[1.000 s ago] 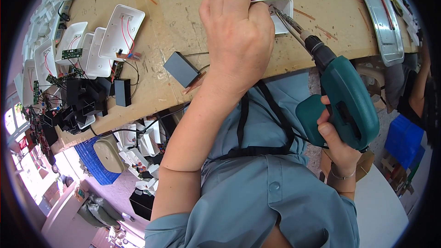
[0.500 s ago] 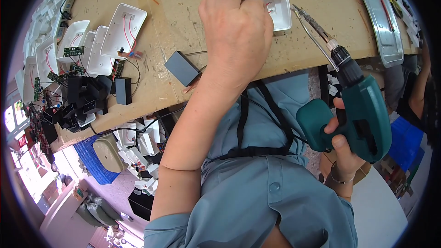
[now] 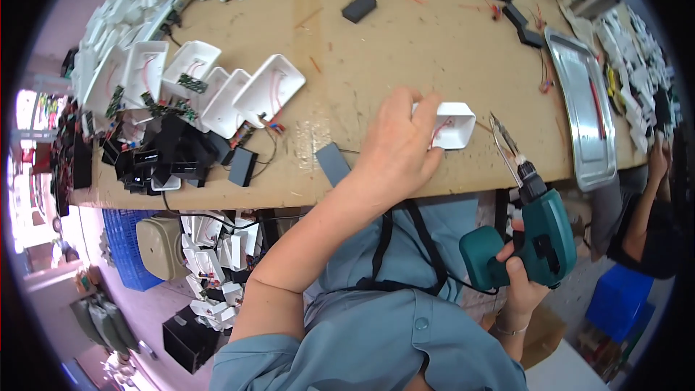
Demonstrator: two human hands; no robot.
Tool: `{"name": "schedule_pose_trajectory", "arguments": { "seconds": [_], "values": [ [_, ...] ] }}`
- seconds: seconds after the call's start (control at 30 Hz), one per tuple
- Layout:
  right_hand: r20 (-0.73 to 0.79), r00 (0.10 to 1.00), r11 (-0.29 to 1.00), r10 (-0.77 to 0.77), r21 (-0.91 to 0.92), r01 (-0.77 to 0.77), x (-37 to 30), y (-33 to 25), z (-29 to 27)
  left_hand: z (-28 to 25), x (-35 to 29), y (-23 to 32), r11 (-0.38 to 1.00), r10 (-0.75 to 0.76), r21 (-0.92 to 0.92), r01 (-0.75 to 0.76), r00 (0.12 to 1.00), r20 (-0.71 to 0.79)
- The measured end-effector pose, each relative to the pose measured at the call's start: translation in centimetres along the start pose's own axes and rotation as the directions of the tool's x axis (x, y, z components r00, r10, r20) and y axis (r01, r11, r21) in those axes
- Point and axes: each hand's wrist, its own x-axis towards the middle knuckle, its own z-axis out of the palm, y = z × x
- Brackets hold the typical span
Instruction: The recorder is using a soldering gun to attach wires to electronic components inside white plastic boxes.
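My left hand (image 3: 397,146) is closed on the left side of a small white plastic housing (image 3: 457,130), tilted with its hollow facing up. Thin red wires show inside it, and my fingers cover its left part. My right hand (image 3: 523,288) grips a green soldering gun (image 3: 548,235) with a metal tip and a thin feed tube beside it. The tip points up and away, a little right of the housing and apart from it. Near my left wrist lies a dark grey box (image 3: 333,164) with a cable, partly behind my forearm.
At the left stand several white housings (image 3: 271,90) with red wires, beside a heap of black boxes (image 3: 170,148) and green circuit boards (image 3: 192,83). A metal tray (image 3: 583,112) lies at the right. Another person's arm (image 3: 637,224) shows beyond it. White parts (image 3: 145,0) pile up far left.
The view has shifted, so more of the table's far side shows. My left hand has turned and its fingers sit at the housing's left side. The soldering gun stays right of the housing.
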Motion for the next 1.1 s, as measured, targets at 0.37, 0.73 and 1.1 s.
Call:
{"name": "schedule_pose_trajectory", "arguments": {
  "seconds": [0.37,0.73,1.1],
  "values": [
    [0.035,0.989,0.987,-0.147,0.076,0.144,0.6,0.5,-0.6,-12.4,-1.4,-4.2,0.250,-0.591,-0.962,0.112,0.805,-0.059],
    [0.033,0.994,0.990,-0.104,0.100,0.100,0.9,0.1,0.6,-14.4,-1.9,-7.0,0.692,-0.141,0.571,0.441,0.859,-0.493],
    [0.024,0.993,0.921,-0.115,0.376,0.098,3.6,1.7,-1.1,-13.9,12.0,-4.7,0.916,0.120,0.401,-0.027,0.971,-0.209]
  ]
}}
